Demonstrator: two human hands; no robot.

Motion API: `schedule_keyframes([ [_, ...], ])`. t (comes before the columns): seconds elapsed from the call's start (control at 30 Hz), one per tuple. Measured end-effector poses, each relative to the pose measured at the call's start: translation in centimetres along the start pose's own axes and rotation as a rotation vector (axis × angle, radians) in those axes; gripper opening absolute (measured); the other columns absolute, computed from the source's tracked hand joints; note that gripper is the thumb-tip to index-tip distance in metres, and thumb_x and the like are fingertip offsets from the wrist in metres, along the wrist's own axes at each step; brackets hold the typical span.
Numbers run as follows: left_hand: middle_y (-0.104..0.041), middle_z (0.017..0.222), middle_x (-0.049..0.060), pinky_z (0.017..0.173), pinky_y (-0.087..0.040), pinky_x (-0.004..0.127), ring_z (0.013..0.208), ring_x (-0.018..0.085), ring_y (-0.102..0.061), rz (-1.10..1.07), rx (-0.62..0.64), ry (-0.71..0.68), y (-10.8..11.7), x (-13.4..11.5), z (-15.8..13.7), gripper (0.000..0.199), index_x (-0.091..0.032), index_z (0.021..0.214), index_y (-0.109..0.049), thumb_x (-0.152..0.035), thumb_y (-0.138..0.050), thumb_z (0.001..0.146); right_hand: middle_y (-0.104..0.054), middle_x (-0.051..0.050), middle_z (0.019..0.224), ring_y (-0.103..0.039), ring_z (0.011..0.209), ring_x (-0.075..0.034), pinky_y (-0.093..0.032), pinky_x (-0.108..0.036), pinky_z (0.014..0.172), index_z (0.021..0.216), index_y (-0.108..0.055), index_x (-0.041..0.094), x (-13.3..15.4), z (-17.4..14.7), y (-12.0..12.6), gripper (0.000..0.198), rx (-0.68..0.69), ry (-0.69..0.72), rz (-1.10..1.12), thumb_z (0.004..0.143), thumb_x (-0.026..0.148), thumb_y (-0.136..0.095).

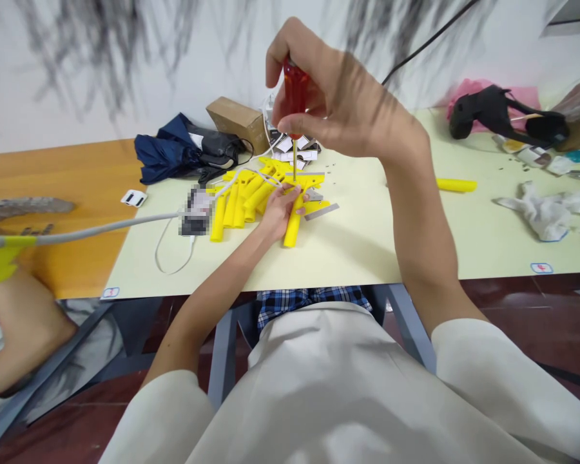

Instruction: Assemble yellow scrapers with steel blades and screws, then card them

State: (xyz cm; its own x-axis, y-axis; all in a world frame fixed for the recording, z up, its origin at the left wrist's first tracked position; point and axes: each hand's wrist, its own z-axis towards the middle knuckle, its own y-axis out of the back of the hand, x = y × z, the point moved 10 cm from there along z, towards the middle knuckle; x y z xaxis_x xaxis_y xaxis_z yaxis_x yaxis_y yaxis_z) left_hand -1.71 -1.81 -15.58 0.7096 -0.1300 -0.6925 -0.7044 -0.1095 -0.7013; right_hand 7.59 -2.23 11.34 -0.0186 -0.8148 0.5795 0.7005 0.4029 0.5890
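My right hand (319,96) is raised with its fingers wrapped round the red handle of a screwdriver (295,96). The shaft points straight down, and its tip meets the head of a yellow scraper (294,227). My left hand (279,209) grips that scraper and holds it against the table, the handle toward me. A thin metal blade lies along its wide head. Beside it, partly under my fingers, another yellow piece with a metal blade (321,211) rests on the table. Several similar yellow scrapers (232,205) lie in a heap to the left of my left hand.
A navy umbrella (167,151), a cardboard box (239,122) and paper scraps (297,153) are at the back. A white cable (111,225) crosses from the left, where another person's arm (26,322) shows. Right: a yellow handle (457,185), crumpled tissue (544,212) and a black object (502,116).
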Motion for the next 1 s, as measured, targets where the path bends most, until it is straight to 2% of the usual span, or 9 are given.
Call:
schedule_keyframes([
  [0.13,-0.068,0.088,0.001,0.052,-0.036,0.021,0.079,0.013,-0.069,-0.006,0.001,-0.012,-0.2,-0.3,-0.1,0.026,-0.021,0.093,-0.057,-0.002,-0.075,0.097,-0.072,0.004,0.085,-0.067,0.077,-0.021,-0.053,-0.034,0.077,0.102,-0.057,0.031,0.1,0.3,0.8,0.026,-0.111,0.074,-0.208,0.088,0.024,-0.078],
  [0.23,-0.069,0.09,0.001,0.052,-0.037,0.02,0.078,0.014,-0.07,0.017,0.005,-0.025,-0.2,-0.1,-0.1,0.027,-0.022,0.098,-0.057,-0.001,-0.075,0.097,-0.067,0.005,0.083,-0.065,0.076,-0.021,-0.052,-0.034,0.076,0.102,-0.051,0.031,0.3,0.2,0.8,0.025,-0.147,0.091,-0.238,0.092,0.026,-0.073],
  [0.4,-0.066,0.088,0.001,0.052,-0.039,0.021,0.078,0.014,-0.07,0.019,-0.002,-0.045,0.3,-0.4,0.1,0.027,-0.021,0.096,-0.055,-0.002,-0.074,0.098,-0.076,0.0,0.106,-0.071,0.091,-0.022,-0.055,-0.034,0.08,0.111,-0.051,0.031,0.2,0.0,-0.3,0.031,0.018,0.113,-0.082,0.087,0.015,-0.062],
  [0.53,-0.066,0.088,0.0,0.051,-0.039,0.02,0.079,0.013,-0.07,0.035,0.006,-0.052,0.0,-0.6,0.0,0.031,-0.021,0.095,-0.054,-0.003,-0.079,0.095,-0.075,0.004,0.085,-0.069,0.078,-0.025,-0.055,-0.036,0.077,0.106,-0.059,0.035,-0.6,0.2,1.6,0.033,-0.136,0.085,-0.207,0.08,0.024,-0.076],
  [0.6,-0.067,0.089,0.0,0.051,-0.039,0.02,0.078,0.014,-0.071,0.05,0.014,-0.042,-0.2,-0.4,-0.1,0.034,-0.022,0.096,-0.054,-0.004,-0.082,0.092,-0.074,0.004,0.081,-0.066,0.074,-0.026,-0.054,-0.038,0.078,0.105,-0.059,0.035,-0.7,0.1,2.0,0.031,-0.172,0.081,-0.271,0.082,0.028,-0.078],
  [0.7,-0.067,0.087,-0.001,0.05,-0.039,0.02,0.077,0.014,-0.072,0.061,0.021,-0.034,-0.2,-0.2,0.0,0.037,-0.022,0.094,-0.055,-0.005,-0.087,0.085,-0.078,0.002,0.095,-0.069,0.081,-0.024,-0.054,-0.036,0.08,0.115,-0.058,0.033,-0.4,-0.1,1.4,0.033,-0.098,0.138,-0.216,0.086,0.024,-0.072],
  [0.8,-0.065,0.086,0.0,0.05,-0.04,0.02,0.078,0.013,-0.072,0.054,0.023,-0.044,0.1,-0.4,0.1,0.037,-0.021,0.091,-0.058,-0.008,-0.091,0.082,-0.08,0.002,0.109,-0.073,0.089,-0.022,-0.056,-0.034,0.082,0.123,-0.06,0.033,-0.2,-0.4,0.7,0.047,-0.002,0.177,-0.13,0.08,0.016,-0.069],
  [0.9,-0.066,0.088,0.001,0.051,-0.04,0.02,0.081,0.014,-0.07,0.047,0.024,-0.044,0.2,-0.6,0.1,0.037,-0.021,0.091,-0.058,-0.01,-0.092,0.083,-0.078,0.003,0.095,-0.071,0.083,-0.021,-0.056,-0.035,0.083,0.115,-0.065,0.032,-0.2,-0.3,1.6,0.039,-0.072,0.136,-0.199,0.079,0.02,-0.075],
  [1.0,-0.066,0.088,0.001,0.051,-0.037,0.021,0.08,0.014,-0.069,0.042,0.029,-0.041,-0.1,-0.7,0.0,0.04,-0.022,0.093,-0.056,-0.008,-0.092,0.083,-0.072,0.002,0.086,-0.069,0.08,-0.022,-0.055,-0.037,0.083,0.1,-0.061,0.031,0.4,-0.2,2.2,0.027,-0.136,0.102,-0.261,0.082,0.031,-0.081],
])
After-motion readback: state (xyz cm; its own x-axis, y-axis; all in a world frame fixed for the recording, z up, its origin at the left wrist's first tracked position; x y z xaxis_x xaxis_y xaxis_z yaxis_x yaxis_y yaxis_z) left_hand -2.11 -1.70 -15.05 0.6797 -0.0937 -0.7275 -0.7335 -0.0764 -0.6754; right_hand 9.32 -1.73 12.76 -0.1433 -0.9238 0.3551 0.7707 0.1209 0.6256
